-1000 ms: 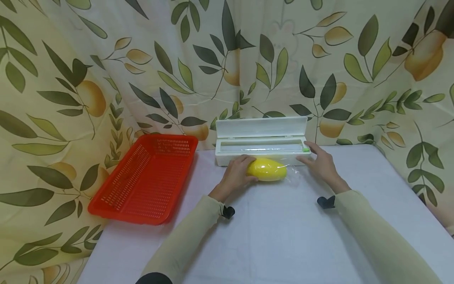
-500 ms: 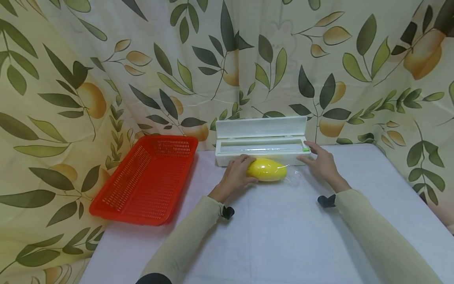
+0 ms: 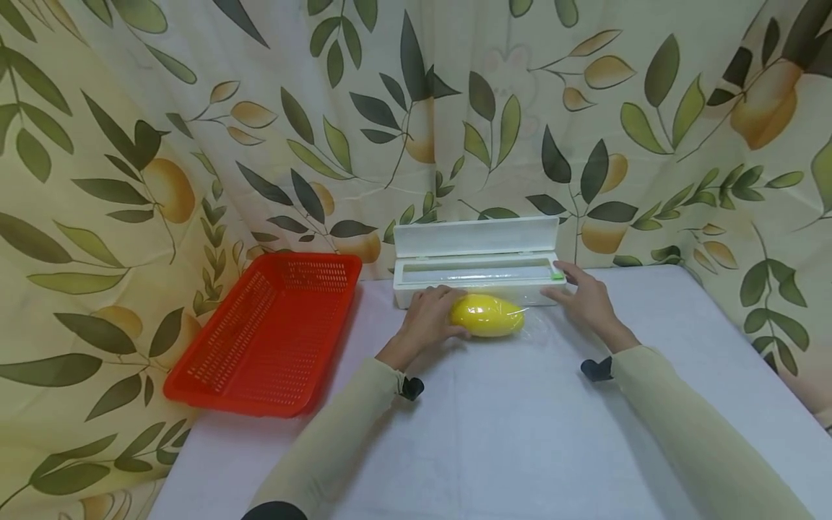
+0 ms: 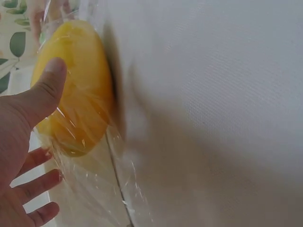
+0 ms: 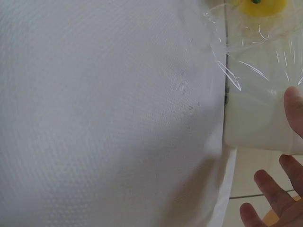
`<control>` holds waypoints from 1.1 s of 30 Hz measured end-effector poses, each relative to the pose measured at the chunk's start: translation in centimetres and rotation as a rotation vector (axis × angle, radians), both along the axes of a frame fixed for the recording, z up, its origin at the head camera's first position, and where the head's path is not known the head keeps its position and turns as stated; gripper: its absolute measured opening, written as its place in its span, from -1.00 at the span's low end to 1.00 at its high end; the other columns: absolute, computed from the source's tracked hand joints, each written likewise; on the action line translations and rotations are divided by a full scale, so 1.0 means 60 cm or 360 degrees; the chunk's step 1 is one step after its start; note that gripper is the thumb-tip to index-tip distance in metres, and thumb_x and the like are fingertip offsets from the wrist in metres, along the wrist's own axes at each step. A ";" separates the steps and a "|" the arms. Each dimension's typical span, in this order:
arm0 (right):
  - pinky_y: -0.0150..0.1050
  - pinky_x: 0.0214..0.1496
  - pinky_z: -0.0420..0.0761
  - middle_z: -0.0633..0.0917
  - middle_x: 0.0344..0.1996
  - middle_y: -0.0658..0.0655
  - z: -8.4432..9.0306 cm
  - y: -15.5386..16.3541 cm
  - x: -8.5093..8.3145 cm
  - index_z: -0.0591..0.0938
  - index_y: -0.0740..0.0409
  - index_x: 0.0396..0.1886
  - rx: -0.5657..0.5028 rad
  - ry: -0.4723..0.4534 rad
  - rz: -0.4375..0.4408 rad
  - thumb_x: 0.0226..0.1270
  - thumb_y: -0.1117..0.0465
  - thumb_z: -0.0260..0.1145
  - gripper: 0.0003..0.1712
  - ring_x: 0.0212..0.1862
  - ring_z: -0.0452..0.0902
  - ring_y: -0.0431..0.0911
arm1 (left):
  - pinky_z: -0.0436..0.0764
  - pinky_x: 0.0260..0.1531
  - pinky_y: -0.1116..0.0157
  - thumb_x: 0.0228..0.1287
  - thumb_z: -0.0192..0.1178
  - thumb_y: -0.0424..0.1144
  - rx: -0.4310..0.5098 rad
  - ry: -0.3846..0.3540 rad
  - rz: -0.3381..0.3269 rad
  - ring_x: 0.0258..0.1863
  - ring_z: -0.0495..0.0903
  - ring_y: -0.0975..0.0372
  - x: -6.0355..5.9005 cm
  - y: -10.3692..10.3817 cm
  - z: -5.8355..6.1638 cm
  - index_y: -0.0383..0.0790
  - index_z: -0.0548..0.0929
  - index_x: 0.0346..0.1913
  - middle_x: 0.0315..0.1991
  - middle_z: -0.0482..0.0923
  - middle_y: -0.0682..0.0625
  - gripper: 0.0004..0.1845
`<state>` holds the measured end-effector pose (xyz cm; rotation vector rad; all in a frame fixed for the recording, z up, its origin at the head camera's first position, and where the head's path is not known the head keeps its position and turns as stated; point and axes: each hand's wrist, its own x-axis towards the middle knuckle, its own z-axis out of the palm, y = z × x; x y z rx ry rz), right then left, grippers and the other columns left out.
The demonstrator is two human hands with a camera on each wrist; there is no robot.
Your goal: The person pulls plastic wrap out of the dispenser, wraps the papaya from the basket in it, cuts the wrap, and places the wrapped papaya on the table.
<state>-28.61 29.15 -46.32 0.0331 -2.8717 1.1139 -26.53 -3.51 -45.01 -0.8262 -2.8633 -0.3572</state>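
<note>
A yellow mango lay on its side on the white-covered table, just in front of the white cling-film dispenser, and a sheet of clear cling film was draped over the fruit and spread onto the cloth to its right. The left hand rested against the left end of the mango; in the left wrist view its thumb lay flat on the film-covered skin while the other fingers stood spread and nearly straight beside it, so the hand touched the fruit with relaxed fingers and was not curled round it. The right hand lay at the right end of the dispenser, near its small green slider, with the fingers stretched out and holding nothing; the right wrist view showed a fingertip against the dispenser's white front wall, with the film crinkled just above it. The dispenser's lid stood open and upright at the back. A red slotted basket sat on the table to the left, well apart from the mango. A curtain printed with leaves and fruit hung behind and around the table
</note>
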 end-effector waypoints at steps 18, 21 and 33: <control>0.31 0.30 0.43 0.32 0.51 0.37 -0.019 0.012 -0.001 0.29 0.07 0.59 -0.0113 0.0118 -0.0005 0.36 -0.13 0.44 -0.07 0.39 0.35 0.41 | 0.49 0.06 0.23 0.49 0.22 0.05 -0.0079 0.0138 -0.0292 -0.01 0.62 0.28 -0.081 0.212 0.105 0.02 0.71 0.20 -0.03 0.74 0.17 -0.64; 0.30 0.29 0.45 0.33 0.50 0.36 -0.018 0.011 0.000 0.30 0.05 0.58 -0.0126 0.0128 -0.0004 0.35 -0.12 0.45 -0.08 0.38 0.35 0.41 | 0.49 -0.02 0.25 0.50 0.22 0.05 -0.0139 0.0135 -0.0300 -0.06 0.63 0.32 -0.094 0.248 0.108 0.05 0.74 0.17 -0.07 0.75 0.20 -0.67; 0.34 0.38 0.32 0.40 0.47 0.22 -0.024 0.020 0.001 0.37 -0.08 0.55 -0.0207 0.0140 -0.0066 0.29 -0.17 0.48 -0.10 0.35 0.46 0.30 | 0.42 -0.02 0.27 0.43 0.29 0.05 -0.0137 0.0001 -0.0207 -0.17 0.59 0.36 -0.120 0.302 0.089 0.11 0.83 -0.04 -0.14 0.76 0.27 -0.78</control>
